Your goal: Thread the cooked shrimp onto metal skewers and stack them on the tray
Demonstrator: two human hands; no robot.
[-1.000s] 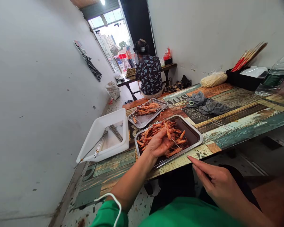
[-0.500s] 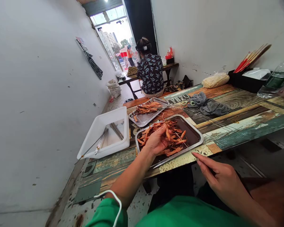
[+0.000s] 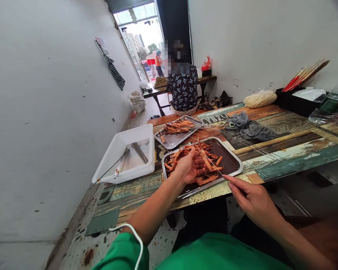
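Observation:
My right hand (image 3: 252, 195) pinches a thin metal skewer (image 3: 216, 169) near its lower end, just past the table's front edge. The skewer slants up and left to a long reddish-brown marinated meat piece (image 3: 205, 159). Palm up, my left hand (image 3: 188, 168) has its fingers curled against that piece, over the near tray; part of the grip is hidden. Below lies a metal tray (image 3: 236, 165) with dark liquid and a heap of similar meat pieces (image 3: 210, 179). Behind it, a second metal tray (image 3: 174, 141) carries meat pieces on skewers (image 3: 178, 126).
To the left stands a white plastic bin (image 3: 105, 165) with metal skewers. Loose skewers (image 3: 250, 144) and a grey cloth (image 3: 257, 132) lie right of the trays. Farther right are a bag of sticks (image 3: 260, 99), a black box (image 3: 291, 103) and a bottle (image 3: 331, 101). A person (image 3: 183, 90) sits ahead.
My right hand has moved up and left with the skewer. The meat piece now stands more upright beside my left fingers, which have loosened slightly around it. The view has shifted a little.

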